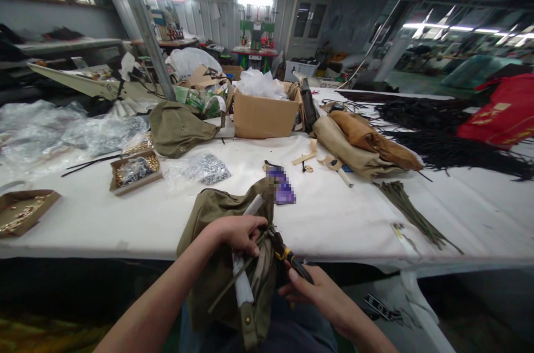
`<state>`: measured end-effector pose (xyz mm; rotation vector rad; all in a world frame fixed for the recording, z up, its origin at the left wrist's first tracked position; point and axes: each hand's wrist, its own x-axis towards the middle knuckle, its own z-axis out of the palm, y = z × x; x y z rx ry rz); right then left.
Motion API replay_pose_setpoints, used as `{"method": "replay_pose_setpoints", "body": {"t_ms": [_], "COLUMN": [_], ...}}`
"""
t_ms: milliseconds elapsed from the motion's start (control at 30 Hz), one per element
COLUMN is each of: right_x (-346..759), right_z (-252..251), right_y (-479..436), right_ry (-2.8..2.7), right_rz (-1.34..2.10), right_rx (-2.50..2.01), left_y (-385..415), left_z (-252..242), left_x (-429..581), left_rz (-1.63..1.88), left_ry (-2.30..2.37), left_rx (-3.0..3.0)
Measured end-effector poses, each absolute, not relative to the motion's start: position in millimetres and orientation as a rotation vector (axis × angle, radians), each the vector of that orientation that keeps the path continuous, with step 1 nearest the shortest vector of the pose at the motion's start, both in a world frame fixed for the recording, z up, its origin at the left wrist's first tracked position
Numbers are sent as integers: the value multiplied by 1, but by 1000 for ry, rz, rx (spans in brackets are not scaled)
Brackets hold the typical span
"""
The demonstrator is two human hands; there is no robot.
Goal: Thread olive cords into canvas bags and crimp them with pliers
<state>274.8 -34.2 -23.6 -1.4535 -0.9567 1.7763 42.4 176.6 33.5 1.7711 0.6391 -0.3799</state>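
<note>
An olive-green canvas bag [208, 225] rests partly on the table's front edge and hangs down over my lap. My left hand [244, 233] is closed on the bag near its upper edge, pinching an olive cord [228, 289] that trails down across it. A strap wrapped in white [243, 285] runs along the bag and ends in a snapped olive tab. In my right hand [306, 286] are pliers [294, 264] with black and yellow handles. Their jaws touch the bag's edge right beside my left fingers; what lies between them is too small to make out.
A cardboard box [267, 114] stands behind the bag. Small trays of brass fittings [136, 172] lie left, near a bag of metal parts [211, 168]. Another olive bag [179, 128] is farther back. Olive cords [411, 214] and rolled fabric [362, 142] lie right.
</note>
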Motion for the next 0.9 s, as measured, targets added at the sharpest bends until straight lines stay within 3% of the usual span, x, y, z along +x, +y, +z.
{"method": "replay_pose_setpoints", "body": {"t_ms": [900], "right_x": [252], "right_z": [-35], "right_y": [-33], "right_ry": [-604], "right_rz": [1694], "right_rx": [-1486], "left_y": [163], "left_z": [21], "left_x": [49], "left_rz": [-316], "left_ry": [691], "left_rx": [1733]}}
